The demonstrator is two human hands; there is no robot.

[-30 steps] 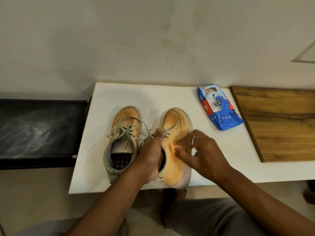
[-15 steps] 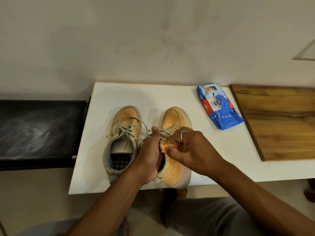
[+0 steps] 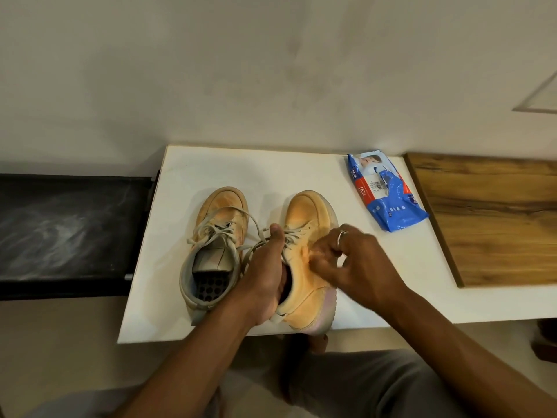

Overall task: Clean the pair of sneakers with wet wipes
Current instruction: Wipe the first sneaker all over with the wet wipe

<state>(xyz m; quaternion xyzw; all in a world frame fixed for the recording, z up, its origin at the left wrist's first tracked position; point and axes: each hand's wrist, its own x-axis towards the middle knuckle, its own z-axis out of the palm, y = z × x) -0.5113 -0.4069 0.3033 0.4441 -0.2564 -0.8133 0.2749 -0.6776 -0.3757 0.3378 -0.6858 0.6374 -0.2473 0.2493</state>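
Tan, the left sneaker stands free on the white desk. Your left hand grips the right sneaker by its collar, thumb on the laces. Your right hand curls against that sneaker's side; whether it pinches a wipe, I cannot tell. The blue wipes pack lies further right, apart.

Wipes pack: partial "nee", red band no. "297"; rest illegible.
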